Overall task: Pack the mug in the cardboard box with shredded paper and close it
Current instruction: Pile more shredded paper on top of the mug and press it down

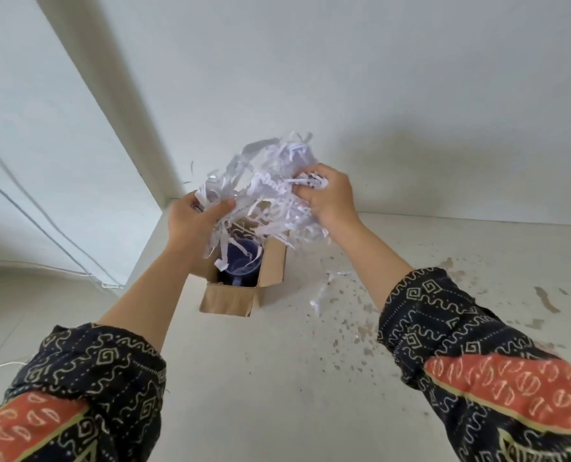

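Note:
An open brown cardboard box (pixel 230 300) stands on the pale surface near the wall corner. Inside it a dark blue mug (pixel 244 261) sits upright, partly hidden by hanging strips. A big bundle of white shredded paper (pixel 267 188) hangs just above the box opening. My left hand (pixel 194 218) grips the bundle's left side and my right hand (pixel 330 195) grips its right side. Some strips dangle down into the box and over the mug's rim.
A few loose paper strips (pixel 322 291) lie on the surface right of the box. The white surface (pixel 277 378) is speckled and chipped on the right. A wall rises right behind the box, and a thin white cable (pixel 60 241) runs along the left.

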